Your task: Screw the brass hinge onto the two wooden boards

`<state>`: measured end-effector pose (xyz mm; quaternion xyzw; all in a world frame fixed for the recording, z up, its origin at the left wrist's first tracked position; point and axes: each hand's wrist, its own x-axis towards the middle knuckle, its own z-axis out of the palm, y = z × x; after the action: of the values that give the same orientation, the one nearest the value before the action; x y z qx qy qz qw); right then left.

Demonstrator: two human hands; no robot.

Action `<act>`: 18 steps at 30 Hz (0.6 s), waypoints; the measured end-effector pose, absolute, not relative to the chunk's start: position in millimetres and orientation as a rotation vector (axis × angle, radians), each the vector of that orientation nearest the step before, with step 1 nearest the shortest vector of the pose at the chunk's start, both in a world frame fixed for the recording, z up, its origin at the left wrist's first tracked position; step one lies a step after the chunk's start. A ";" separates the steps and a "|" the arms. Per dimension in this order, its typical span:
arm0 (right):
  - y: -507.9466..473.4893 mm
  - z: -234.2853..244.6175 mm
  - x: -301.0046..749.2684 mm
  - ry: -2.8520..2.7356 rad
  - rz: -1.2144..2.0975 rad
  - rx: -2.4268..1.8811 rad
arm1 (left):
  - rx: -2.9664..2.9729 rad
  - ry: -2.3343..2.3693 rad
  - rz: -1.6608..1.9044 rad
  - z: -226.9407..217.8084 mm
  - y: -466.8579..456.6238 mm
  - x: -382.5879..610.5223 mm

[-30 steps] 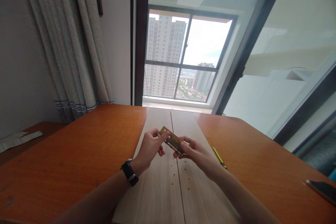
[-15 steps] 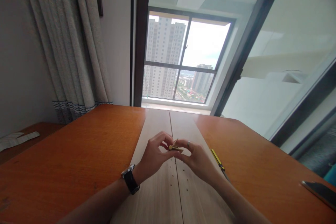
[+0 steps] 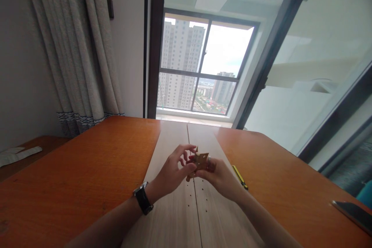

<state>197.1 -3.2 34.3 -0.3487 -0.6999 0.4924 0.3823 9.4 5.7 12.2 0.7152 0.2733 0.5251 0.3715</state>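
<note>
A brass-coloured hinge (image 3: 202,159), its leaves partly spread and small holes showing in one, is held up between my two hands. My left hand (image 3: 170,170), with a black-strapped watch on its wrist, grips the hinge's left side between thumb and fingers. From the right, my right hand (image 3: 222,176), wearing a ring, pinches the lower right part. Some fingertips are hidden behind the metal. Below both hands lie two pale wood boards side by side, a left board (image 3: 165,217) and a right board (image 3: 223,221). Several small dark holes dot them near the seam.
An orange-brown table (image 3: 122,155) carries the boards. Right of them lies a yellow and black utility knife (image 3: 240,177). A dark phone (image 3: 353,214) rests near the right edge. White strips (image 3: 19,156) lie at far left, below a grey curtain (image 3: 75,46). Windows stand beyond the table.
The hinge has been turned, so a broad leaf with holes now faces me instead of its narrow edge. My left fingers have spread somewhat; both hands stay above the boards.
</note>
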 end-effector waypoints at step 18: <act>3.9 34.6 206.2 -1.646 1.392 -1.143 | 1.322 0.910 1.192 9.9 14.1 10.6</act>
<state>206.2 3.9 34.6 -0.4398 -0.6335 0.5357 0.3439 10.6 14.1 9.9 0.5565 0.3830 0.5015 0.5405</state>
